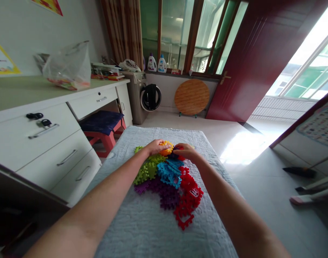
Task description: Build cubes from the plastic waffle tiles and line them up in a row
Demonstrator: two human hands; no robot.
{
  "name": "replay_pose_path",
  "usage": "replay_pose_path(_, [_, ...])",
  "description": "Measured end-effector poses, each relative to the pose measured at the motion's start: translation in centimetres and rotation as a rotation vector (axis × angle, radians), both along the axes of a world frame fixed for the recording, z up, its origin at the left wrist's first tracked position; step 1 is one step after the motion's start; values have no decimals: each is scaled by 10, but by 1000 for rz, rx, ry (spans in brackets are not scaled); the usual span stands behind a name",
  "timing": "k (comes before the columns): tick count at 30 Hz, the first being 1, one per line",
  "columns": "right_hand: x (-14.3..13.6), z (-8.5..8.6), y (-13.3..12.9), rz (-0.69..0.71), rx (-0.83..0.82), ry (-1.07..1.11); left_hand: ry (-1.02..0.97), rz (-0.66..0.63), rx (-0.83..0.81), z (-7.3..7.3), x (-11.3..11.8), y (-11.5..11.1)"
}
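Note:
Far up the cloth-covered table, my left hand is closed against a yellow-orange bunch of toothed plastic building pieces. Opposite it, my right hand has its fingers curled on a dark purple toothed piece, with red showing beside the fingers. Between my forearms lie more interlocking pieces, grouped by colour: green, blue, purple and red. One red piece carries a white grid mark. My fingertips are small in view and partly hidden among the pieces.
A pale grey-blue cloth covers the table. To the left are a white drawer desk with a plastic bag and a red stool with a dark cushion. Behind stand a washing machine and a round wooden tabletop.

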State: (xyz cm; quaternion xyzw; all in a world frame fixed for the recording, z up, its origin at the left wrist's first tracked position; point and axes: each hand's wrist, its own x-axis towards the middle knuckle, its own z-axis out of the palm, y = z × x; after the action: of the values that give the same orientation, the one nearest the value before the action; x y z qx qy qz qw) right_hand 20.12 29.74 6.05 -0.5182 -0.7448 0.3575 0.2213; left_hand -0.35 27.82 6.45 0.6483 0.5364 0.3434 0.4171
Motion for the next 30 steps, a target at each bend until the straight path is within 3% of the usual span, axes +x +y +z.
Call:
replay_pose_path(3, [6,6,-21,40,112,88,22,-54,0,12,-5,-22])
replay_pose_path(9, [10,17,-74,120,340,202,294,-109,354,31,0,-87])
replay_pose_path(13, [10,20,-120,263,469,236,393,-113,463,25,-4,-134])
replay_pose_path(17, [20,21,-150,374,471,231,487,-82,477,9,-18,-170])
replay_pose_path(21, [46,12,-143,244,456,101,538,101,450,-11,-39,-186])
replay_pose_path(23, [58,2,-132,159,370,-47,556,144,391,-21,-49,-186])
replay_pose_path(27, [64,-13,-119,153,174,-192,525,63,272,-31,-54,-182])
replay_pose_path(30, [52,-13,-120,227,166,-126,463,-7,263,-29,-41,-180])
